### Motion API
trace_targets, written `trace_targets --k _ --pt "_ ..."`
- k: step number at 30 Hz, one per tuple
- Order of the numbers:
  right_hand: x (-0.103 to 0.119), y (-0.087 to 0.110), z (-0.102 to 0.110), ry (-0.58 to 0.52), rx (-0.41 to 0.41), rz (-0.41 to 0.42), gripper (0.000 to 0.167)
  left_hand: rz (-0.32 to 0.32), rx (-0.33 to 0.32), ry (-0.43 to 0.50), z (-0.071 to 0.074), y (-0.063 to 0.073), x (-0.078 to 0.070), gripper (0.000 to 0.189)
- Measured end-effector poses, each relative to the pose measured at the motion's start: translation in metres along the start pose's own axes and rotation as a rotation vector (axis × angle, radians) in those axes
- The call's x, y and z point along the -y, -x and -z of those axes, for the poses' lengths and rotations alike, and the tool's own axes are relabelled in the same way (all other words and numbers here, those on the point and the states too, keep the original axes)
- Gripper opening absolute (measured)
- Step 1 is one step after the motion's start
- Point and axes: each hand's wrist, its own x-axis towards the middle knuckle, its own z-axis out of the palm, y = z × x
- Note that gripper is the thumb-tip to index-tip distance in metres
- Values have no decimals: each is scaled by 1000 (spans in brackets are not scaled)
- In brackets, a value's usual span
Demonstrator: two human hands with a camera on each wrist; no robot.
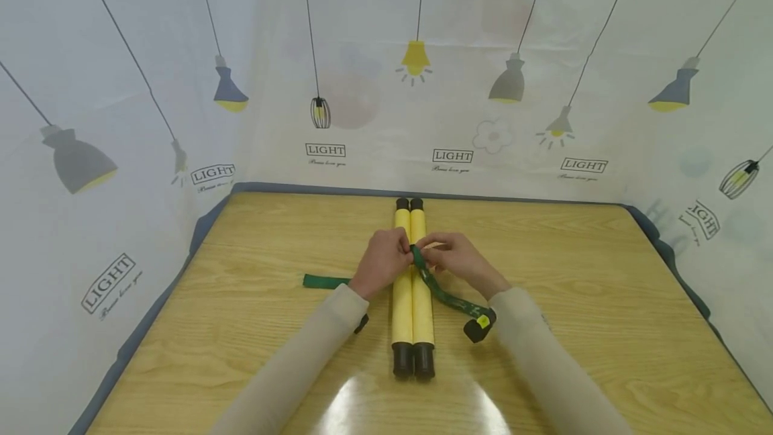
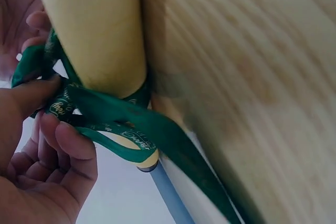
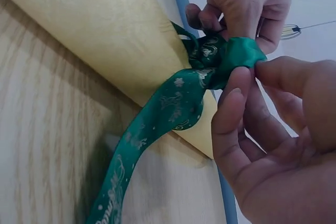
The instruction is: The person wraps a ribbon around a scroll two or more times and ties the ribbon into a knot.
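Note:
Two yellow rods (image 1: 402, 307) with black end caps (image 1: 425, 361) lie side by side, lengthwise on the wooden table. A green ribbon (image 3: 173, 95) with pale printed lettering and flowers passes around them and is bunched above them. My left hand (image 1: 383, 260) pinches the bunched ribbon (image 2: 63, 98) between thumb and fingers, over the rods. Facing it, my right hand (image 1: 459, 257) pinches a folded loop of the same ribbon with thumb and fingertips. One ribbon tail (image 1: 326, 281) stretches left across the table; another curves right toward the right wrist. The fingers partly hide the crossing.
Below the right wrist is a small black device (image 1: 477, 331) with a yellow patch. The wooden table (image 1: 272, 233) has a blue-grey edge (image 1: 314, 188) along its back and sides. White sheets (image 1: 374, 113) printed with hanging lamps stand around it.

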Motion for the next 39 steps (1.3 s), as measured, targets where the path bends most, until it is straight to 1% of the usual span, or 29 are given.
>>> trace_targets --k 4,6,12,15,19,21,24,26,28,30,32,34,37,39 --pt "-2 -1 -1 10 -28 -14 30 18 -11 24 -2 0 3 15" --pt "-3 -1 -1 45 -40 -15 33 16 -13 31 -3 0 6 16" --pt "-5 -1 0 164 -47 4 31 -27 -1 30 -3 -1 10 16" --pt "-6 -1 0 162 -48 11 29 -46 33 58 0 -3 14 12" --pt "-5 -1 2 148 -58 21 24 -72 90 110 10 -5 22 9" --pt "-5 -1 3 154 -71 22 22 -83 103 115 17 -6 27 17" --pt "-4 -1 5 177 -79 22 20 -94 118 117 30 -6 32 37" --pt "-3 -1 6 184 -82 24 20 -92 140 108 39 -5 36 49" --pt "-2 0 6 183 -80 30 20 -85 173 108 46 -4 39 54" --pt "-2 1 6 177 -80 34 21 -73 205 101 50 -2 42 54" --pt "-3 1 7 179 -84 37 22 -55 228 95 54 -1 44 52" --pt "-3 2 7 178 -89 33 23 -47 241 84 55 1 47 53" --pt "-6 2 8 183 -93 27 23 -47 258 77 54 1 53 59" --pt "-6 3 7 180 -90 26 22 -50 265 85 52 0 57 55"
